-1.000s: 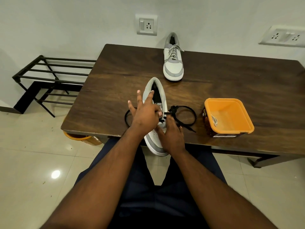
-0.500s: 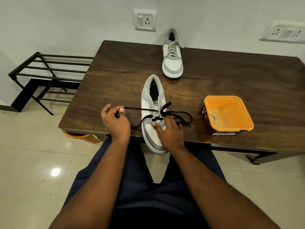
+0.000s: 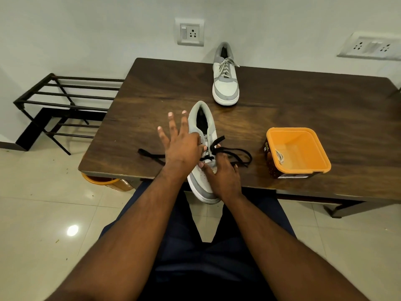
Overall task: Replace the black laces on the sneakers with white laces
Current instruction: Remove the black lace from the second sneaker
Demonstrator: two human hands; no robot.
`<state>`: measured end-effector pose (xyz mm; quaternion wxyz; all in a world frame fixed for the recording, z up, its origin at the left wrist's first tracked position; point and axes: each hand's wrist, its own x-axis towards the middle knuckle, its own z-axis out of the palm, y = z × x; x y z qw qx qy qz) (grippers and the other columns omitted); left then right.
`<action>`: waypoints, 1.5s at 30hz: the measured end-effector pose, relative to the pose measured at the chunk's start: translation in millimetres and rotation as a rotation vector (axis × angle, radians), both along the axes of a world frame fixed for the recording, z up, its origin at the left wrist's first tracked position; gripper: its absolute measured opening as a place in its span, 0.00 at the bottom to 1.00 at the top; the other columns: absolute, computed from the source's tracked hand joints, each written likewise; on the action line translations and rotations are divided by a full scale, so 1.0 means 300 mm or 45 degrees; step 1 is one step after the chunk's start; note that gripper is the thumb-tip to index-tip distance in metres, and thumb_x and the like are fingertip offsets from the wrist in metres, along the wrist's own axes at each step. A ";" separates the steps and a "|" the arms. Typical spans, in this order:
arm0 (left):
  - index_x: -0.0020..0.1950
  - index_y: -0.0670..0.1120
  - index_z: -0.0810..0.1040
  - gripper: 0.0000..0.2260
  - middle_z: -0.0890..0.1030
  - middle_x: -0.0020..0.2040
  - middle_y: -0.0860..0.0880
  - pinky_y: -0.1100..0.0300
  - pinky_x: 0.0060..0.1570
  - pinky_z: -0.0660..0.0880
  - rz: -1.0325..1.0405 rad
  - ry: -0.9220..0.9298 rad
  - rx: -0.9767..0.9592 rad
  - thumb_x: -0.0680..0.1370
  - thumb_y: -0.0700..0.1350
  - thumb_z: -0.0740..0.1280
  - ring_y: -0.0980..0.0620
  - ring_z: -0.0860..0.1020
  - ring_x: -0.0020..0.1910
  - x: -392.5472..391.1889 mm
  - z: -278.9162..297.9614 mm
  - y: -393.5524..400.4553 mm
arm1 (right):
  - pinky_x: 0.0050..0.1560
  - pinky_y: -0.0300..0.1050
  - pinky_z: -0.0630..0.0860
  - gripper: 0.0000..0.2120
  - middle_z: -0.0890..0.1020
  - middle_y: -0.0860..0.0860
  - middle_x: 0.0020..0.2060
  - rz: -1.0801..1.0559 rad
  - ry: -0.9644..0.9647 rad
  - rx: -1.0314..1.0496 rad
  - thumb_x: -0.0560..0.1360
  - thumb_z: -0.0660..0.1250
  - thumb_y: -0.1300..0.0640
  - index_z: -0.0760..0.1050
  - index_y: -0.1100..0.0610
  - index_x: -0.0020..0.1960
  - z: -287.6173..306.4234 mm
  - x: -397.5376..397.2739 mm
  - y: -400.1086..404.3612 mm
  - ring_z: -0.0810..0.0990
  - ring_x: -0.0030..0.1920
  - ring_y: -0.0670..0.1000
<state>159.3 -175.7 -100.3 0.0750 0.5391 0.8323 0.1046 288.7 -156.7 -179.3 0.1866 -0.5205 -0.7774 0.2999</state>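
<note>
From my head camera, the near sneaker (image 3: 202, 153) lies at the near edge of the table (image 3: 303, 101), its toe hanging over towards my lap. Half a second ago my left hand (image 3: 181, 146) was out to the left, pulling a length of black lace (image 3: 233, 151) taut across the wood. Now it is back over the eyelets, three fingers spread and straight; whether thumb and forefinger pinch the lace underneath I cannot tell, since the back of the hand hides them. The freed stretch lies slack on the table, its tip out to the left and a loop trailing to the right. My right hand (image 3: 223, 177) rests on the toe, holding the shoe down, fingers reaching to the lowest crossing.

I judge that one more eyelet has been cleared and I am going in for the next; only a crossing or two of black looks left.

The far sneaker (image 3: 225, 83) already wears pale laces. A white lace (image 3: 279, 156) waits in the orange tub (image 3: 297, 169) to the right.
</note>
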 end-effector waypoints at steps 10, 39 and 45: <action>0.49 0.52 0.82 0.07 0.47 0.81 0.51 0.33 0.71 0.39 0.019 -0.195 0.103 0.79 0.52 0.66 0.42 0.38 0.78 0.003 -0.034 -0.041 | 0.73 0.60 0.55 0.32 0.72 0.49 0.69 0.027 0.018 0.049 0.76 0.58 0.34 0.64 0.52 0.72 0.002 0.005 -0.002 0.68 0.70 0.52; 0.52 0.51 0.78 0.05 0.43 0.81 0.48 0.36 0.73 0.41 0.058 -0.138 0.324 0.80 0.47 0.63 0.41 0.36 0.78 0.058 -0.076 -0.030 | 0.72 0.63 0.58 0.43 0.69 0.50 0.71 0.012 -0.025 -0.008 0.67 0.45 0.27 0.64 0.53 0.72 -0.008 -0.003 0.001 0.68 0.71 0.53; 0.55 0.52 0.81 0.10 0.45 0.81 0.49 0.34 0.72 0.39 -0.080 -0.039 0.069 0.81 0.50 0.61 0.40 0.37 0.78 0.038 -0.045 -0.010 | 0.72 0.62 0.58 0.41 0.72 0.51 0.69 0.002 -0.019 -0.017 0.68 0.48 0.28 0.65 0.54 0.70 -0.018 -0.004 0.006 0.70 0.69 0.52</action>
